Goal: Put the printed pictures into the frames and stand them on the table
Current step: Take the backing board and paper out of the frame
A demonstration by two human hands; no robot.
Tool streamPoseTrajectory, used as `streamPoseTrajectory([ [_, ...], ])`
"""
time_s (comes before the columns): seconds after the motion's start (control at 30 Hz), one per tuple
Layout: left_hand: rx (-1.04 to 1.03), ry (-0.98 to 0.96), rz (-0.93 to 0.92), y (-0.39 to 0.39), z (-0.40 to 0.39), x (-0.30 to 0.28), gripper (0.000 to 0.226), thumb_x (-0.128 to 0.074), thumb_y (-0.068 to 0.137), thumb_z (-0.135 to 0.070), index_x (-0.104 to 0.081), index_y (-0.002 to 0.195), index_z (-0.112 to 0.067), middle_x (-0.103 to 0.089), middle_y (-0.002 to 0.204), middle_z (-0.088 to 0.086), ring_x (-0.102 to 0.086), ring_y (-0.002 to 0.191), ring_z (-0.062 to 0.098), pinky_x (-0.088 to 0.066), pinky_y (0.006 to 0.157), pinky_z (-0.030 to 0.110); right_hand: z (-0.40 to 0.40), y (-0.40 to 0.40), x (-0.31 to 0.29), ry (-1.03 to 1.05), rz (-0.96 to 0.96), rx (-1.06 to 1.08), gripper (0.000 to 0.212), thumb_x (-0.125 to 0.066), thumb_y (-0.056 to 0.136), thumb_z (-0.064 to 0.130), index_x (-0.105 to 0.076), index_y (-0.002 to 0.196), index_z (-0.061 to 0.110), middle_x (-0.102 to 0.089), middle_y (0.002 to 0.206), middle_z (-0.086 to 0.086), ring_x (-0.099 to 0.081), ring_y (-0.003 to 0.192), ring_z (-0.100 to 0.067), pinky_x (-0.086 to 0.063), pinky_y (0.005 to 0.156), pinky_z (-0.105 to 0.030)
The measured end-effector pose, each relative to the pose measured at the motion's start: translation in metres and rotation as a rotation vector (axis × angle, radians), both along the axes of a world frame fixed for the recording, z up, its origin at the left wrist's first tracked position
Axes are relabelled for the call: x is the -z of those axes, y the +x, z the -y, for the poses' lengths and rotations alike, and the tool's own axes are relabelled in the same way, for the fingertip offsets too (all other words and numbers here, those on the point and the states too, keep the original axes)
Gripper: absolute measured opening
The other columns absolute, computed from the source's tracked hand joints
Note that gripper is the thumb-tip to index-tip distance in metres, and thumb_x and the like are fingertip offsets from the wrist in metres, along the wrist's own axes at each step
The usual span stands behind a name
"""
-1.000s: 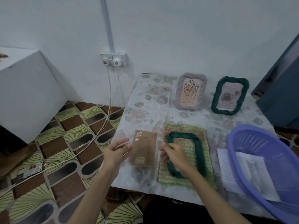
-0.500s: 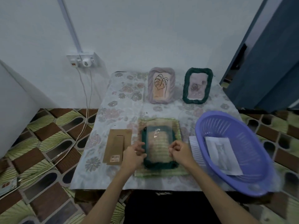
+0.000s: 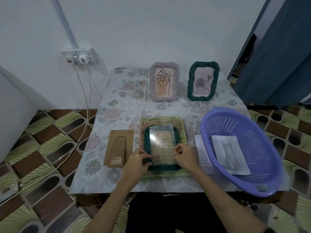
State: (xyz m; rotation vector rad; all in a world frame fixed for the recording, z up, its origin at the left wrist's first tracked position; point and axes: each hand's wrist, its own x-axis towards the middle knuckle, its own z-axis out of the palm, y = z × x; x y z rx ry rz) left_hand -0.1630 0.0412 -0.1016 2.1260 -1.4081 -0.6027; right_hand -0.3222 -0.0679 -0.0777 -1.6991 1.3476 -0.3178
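Note:
A dark green woven frame (image 3: pixel 146 137) lies flat on a green mat (image 3: pixel 182 125) at the table's front, with a clear pane (image 3: pixel 159 140) tilted in its opening. My left hand (image 3: pixel 138 159) grips the frame's lower left edge. My right hand (image 3: pixel 184 156) pinches the pane's right edge, fingers curled. The brown backing board (image 3: pixel 117 147) with its stand lies flat to the left. A printed picture (image 3: pixel 229 156) lies in the purple basket (image 3: pixel 223 116). Two filled frames stand at the back: a pink one (image 3: pixel 164 81) and a green one (image 3: pixel 202 80).
White paper sheets (image 3: pixel 201 148) lie under the basket's left rim. The floral-cloth table (image 3: pixel 117 105) stands against a white wall with a socket (image 3: pixel 78 57) and hanging cables (image 3: pixel 85 105). A blue door (image 3: pixel 282 56) is at the right. Patterned floor surrounds the table.
The left hand let go of the backing board, now lying on the table, and moved to the green frame. A clear pane now sits in the frame between both hands. The view swung right.

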Motion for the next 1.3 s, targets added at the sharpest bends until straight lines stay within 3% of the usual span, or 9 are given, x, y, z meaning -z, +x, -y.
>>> streamPoseTrajectory([
  [0.27, 0.046, -0.020, 0.087, 0.002, -0.002, 0.007, 0.017, -0.064, 0.088, -0.022, -0.074, 0.101, -0.018, -0.052, 0.113, -0.003, -0.051, 0.108, 0.013, -0.049, 0.089, 0.030, 0.003, 0.002, 0.009, -0.009, -0.017, 0.014, 0.025, -0.052, 0.087, -0.001, -0.048, 0.068, 0.013, -0.049, 0.063, -0.001, -0.043, 0.057, -0.008, -0.033, 0.043, -0.010],
  [0.37, 0.162, -0.106, 0.287, 0.002, -0.009, 0.006, 0.013, -0.071, 0.082, -0.023, -0.076, 0.094, -0.023, -0.058, 0.109, -0.005, -0.056, 0.102, 0.015, -0.054, 0.068, 0.028, 0.003, 0.003, 0.009, -0.036, -0.030, -0.010, 0.018, -0.052, 0.088, -0.001, -0.050, 0.073, 0.009, -0.046, 0.061, 0.000, -0.041, 0.056, -0.008, -0.032, 0.044, -0.011],
  [0.47, 0.268, -0.166, 0.399, 0.005, -0.016, 0.007, 0.018, -0.085, 0.063, -0.025, -0.076, 0.077, -0.032, -0.064, 0.091, -0.008, -0.058, 0.083, 0.008, -0.044, 0.043, 0.017, 0.003, 0.002, 0.010, -0.051, -0.037, -0.010, 0.016, -0.053, 0.088, 0.001, -0.052, 0.074, 0.009, -0.048, 0.062, 0.000, -0.044, 0.059, -0.009, -0.034, 0.050, -0.016],
  [0.6, 0.319, -0.251, 0.408, 0.007, -0.018, 0.008, 0.009, -0.078, 0.065, -0.026, -0.076, 0.074, -0.028, -0.064, 0.085, -0.008, -0.046, 0.083, 0.004, -0.045, 0.046, 0.017, 0.002, 0.002, 0.012, -0.039, -0.035, -0.004, 0.013, -0.054, 0.087, 0.002, -0.053, 0.076, 0.008, -0.050, 0.064, 0.000, -0.046, 0.061, -0.011, -0.035, 0.052, -0.020],
  [0.93, 0.248, -0.284, 0.426, 0.005, -0.017, 0.015, 0.008, -0.078, 0.069, -0.027, -0.075, 0.076, -0.026, -0.062, 0.083, -0.008, -0.048, 0.079, 0.005, -0.044, 0.045, 0.017, 0.004, 0.001, 0.019, -0.050, 0.003, 0.033, 0.015, -0.052, 0.085, -0.002, -0.054, 0.074, 0.006, -0.047, 0.057, -0.004, -0.043, 0.058, -0.015, -0.033, 0.052, -0.022],
  [1.1, 0.231, -0.259, 0.407, 0.006, -0.017, 0.018, 0.018, -0.071, 0.073, -0.029, -0.074, 0.090, -0.022, -0.062, 0.088, -0.007, -0.059, 0.078, 0.010, -0.049, 0.047, 0.020, 0.007, -0.002, 0.023, 0.041, 0.073, 0.084, 0.020, -0.052, 0.086, -0.001, -0.054, 0.070, 0.010, -0.060, 0.075, -0.024, -0.051, 0.067, -0.024, -0.039, 0.061, -0.028],
  [1.3, 0.183, -0.248, 0.337, 0.007, -0.018, 0.021, 0.018, -0.079, 0.071, -0.026, -0.075, 0.088, -0.021, -0.063, 0.090, -0.007, -0.062, 0.079, 0.011, -0.051, 0.049, 0.021, 0.005, -0.003, 0.019, 0.029, 0.078, 0.045, 0.024, -0.054, 0.087, -0.001, -0.052, 0.068, 0.015, -0.058, 0.073, -0.017, -0.052, 0.069, -0.023, -0.038, 0.061, -0.027],
])
